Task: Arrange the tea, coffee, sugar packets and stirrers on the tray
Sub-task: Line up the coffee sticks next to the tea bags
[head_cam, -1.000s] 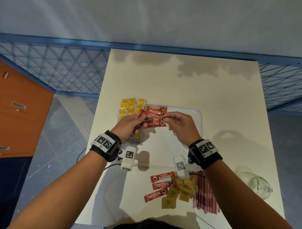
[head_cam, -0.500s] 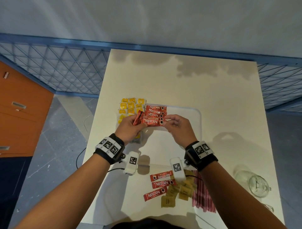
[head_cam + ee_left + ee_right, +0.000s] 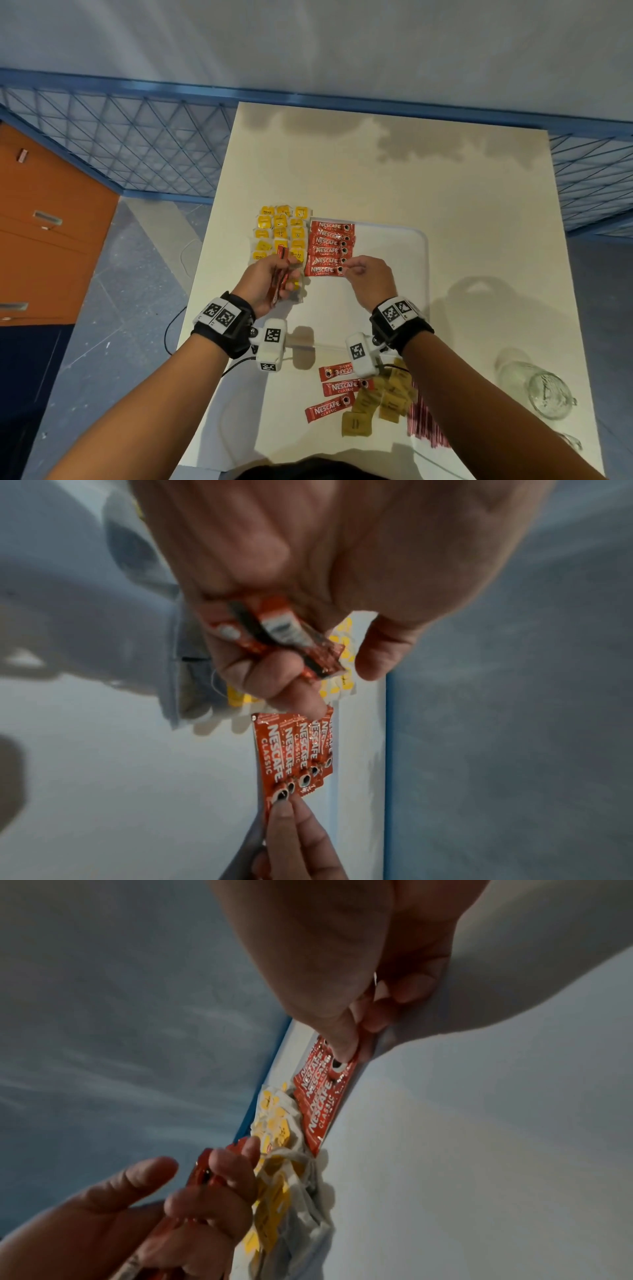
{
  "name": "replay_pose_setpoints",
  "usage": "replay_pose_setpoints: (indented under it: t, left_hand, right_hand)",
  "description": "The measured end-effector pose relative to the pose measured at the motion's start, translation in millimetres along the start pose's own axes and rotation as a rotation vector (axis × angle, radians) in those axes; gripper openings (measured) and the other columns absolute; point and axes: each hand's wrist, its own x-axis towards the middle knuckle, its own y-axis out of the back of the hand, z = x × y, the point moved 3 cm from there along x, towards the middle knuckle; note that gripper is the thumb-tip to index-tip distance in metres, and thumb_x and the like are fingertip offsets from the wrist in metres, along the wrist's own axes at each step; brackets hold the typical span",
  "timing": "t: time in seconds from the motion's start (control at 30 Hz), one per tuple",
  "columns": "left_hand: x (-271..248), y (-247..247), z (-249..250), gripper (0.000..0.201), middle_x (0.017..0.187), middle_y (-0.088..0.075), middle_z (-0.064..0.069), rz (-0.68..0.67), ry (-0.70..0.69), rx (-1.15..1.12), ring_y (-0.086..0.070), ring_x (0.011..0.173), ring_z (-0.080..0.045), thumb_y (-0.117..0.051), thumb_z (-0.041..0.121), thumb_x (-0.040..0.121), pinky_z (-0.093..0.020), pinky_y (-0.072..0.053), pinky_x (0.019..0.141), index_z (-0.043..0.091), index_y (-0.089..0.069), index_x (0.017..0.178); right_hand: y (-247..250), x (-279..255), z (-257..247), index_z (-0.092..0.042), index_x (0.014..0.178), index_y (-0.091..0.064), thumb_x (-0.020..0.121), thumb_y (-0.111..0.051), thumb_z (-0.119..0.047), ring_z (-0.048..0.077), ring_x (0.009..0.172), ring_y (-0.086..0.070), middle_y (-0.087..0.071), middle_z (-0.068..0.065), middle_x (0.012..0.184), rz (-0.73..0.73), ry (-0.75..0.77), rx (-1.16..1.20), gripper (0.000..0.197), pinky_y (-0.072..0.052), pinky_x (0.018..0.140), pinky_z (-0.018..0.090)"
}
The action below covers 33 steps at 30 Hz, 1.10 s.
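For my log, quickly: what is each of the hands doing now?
Left hand: grips spare red coffee sachets.
Right hand: pinches the nearest red sachet in the row.

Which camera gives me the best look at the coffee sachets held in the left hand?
The left wrist view: the held sachets fill mid-frame, gripped by the left hand. The head view shows them small and edge-on. The right wrist view shows only red slivers between the fingers.
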Motion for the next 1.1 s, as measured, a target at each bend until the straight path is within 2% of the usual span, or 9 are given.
replay_pose_setpoints:
  t: [0.1, 0.23, 0.37, 0.47, 0.6, 0.7, 0.83, 1.0, 1.1]
  left_hand:
    - [-1, 1, -3, 0.034, 0.081, -0.064, -0.012, -0.015, 0.031, -0.060, -0.054, 0.056, -0.020, -0.031, 0.001, 0.091, -0.023, -0.040, 0.043, 0.004, -0.058, 0.110]
    - [-7, -3, -5, 0.035, 0.096, -0.069, -0.015, -0.075, 0.000, 0.010, -0.059, 0.066, -0.022, -0.036, -0.005, 0.096, -0.025, -0.045, 0.051, 0.002, -0.056, 0.124]
    - [-12, -6, -8, 0.030, 0.108, -0.072, -0.015, -0.156, -0.014, 0.152, -0.068, 0.072, -0.024, -0.038, -0.002, 0.104, -0.028, -0.054, 0.057, 0.005, -0.054, 0.129]
    - [-23, -14, -10, 0.028, 0.108, -0.075, -0.014, -0.233, -0.008, 0.233, -0.070, 0.068, -0.025, -0.038, 0.003, 0.107, -0.031, -0.055, 0.054, 0.006, -0.054, 0.130]
    - [-36, -23, -10, 0.023, 0.103, -0.077, -0.012, -0.281, -0.029, 0.363, -0.073, 0.064, -0.024, -0.042, 0.014, 0.108, -0.029, -0.057, 0.054, 0.008, -0.057, 0.124]
    - [-33, -18, -14, 0.026, 0.105, -0.077, -0.012, -0.221, -0.069, 0.485, -0.072, 0.061, -0.020, -0.052, 0.022, 0.105, -0.028, -0.058, 0.055, 0.009, -0.059, 0.125]
    - [-30, -14, -18, 0.028, 0.103, -0.076, -0.016, -0.187, -0.106, 0.481, -0.068, 0.058, -0.018, -0.059, 0.029, 0.100, -0.024, -0.054, 0.051, 0.008, -0.064, 0.119]
    - [-32, -13, -20, 0.030, 0.102, -0.076, -0.016, -0.200, -0.152, 0.478, -0.064, 0.057, -0.018, -0.055, 0.030, 0.102, -0.023, -0.051, 0.050, 0.005, -0.068, 0.112]
    - [-31, -12, -20, 0.035, 0.096, -0.076, -0.016, -0.167, -0.104, 0.420, -0.058, 0.051, -0.018, -0.049, 0.033, 0.104, -0.023, -0.046, 0.046, 0.004, -0.066, 0.111]
  right_hand:
    - [-3, 0, -4, -0.030, 0.096, -0.074, 0.091, -0.071, -0.031, 0.009, 0.088, -0.068, -0.073, -0.012, 0.091, 0.030, 0.029, -0.053, 0.006, -0.056, 0.091, 0.036]
    - [-4, -3, -4, -0.030, 0.097, -0.068, 0.091, -0.072, -0.031, 0.009, 0.086, -0.063, -0.067, -0.013, 0.090, 0.065, 0.034, -0.058, 0.008, -0.054, 0.086, 0.033]
    - [-1, -10, -10, -0.025, 0.107, -0.069, 0.093, -0.069, -0.034, 0.008, 0.089, -0.062, -0.066, -0.008, 0.098, 0.072, 0.059, 0.006, 0.017, -0.049, 0.080, 0.023]
    - [3, -19, -25, -0.022, 0.105, -0.074, 0.095, -0.067, -0.032, -0.004, 0.083, -0.061, -0.069, -0.013, 0.095, -0.017, 0.098, 0.129, 0.016, -0.042, 0.073, 0.014]
    - [7, -33, -42, -0.015, 0.108, -0.077, 0.099, -0.065, -0.027, -0.011, 0.066, -0.059, -0.069, -0.016, 0.087, -0.190, 0.135, 0.330, 0.019, -0.042, 0.071, 0.013]
    - [8, -41, -46, -0.019, 0.107, -0.079, 0.097, -0.068, -0.030, -0.007, 0.078, -0.064, -0.076, -0.011, 0.098, -0.278, 0.168, 0.351, 0.019, -0.048, 0.074, 0.018]
    - [9, -41, -36, -0.023, 0.108, -0.078, 0.093, -0.072, -0.032, 0.006, 0.092, -0.066, -0.075, -0.008, 0.103, -0.315, 0.148, 0.282, 0.018, -0.053, 0.084, 0.031]
    - [10, -48, -35, -0.015, 0.097, -0.077, 0.097, -0.069, -0.024, -0.002, 0.072, -0.058, -0.070, -0.011, 0.085, -0.332, 0.189, 0.233, 0.012, -0.045, 0.073, 0.024]
    - [15, -52, -37, -0.016, 0.098, -0.075, 0.098, -0.067, -0.019, 0.006, 0.073, -0.060, -0.070, -0.005, 0.081, -0.286, 0.193, 0.328, 0.008, -0.048, 0.067, 0.025]
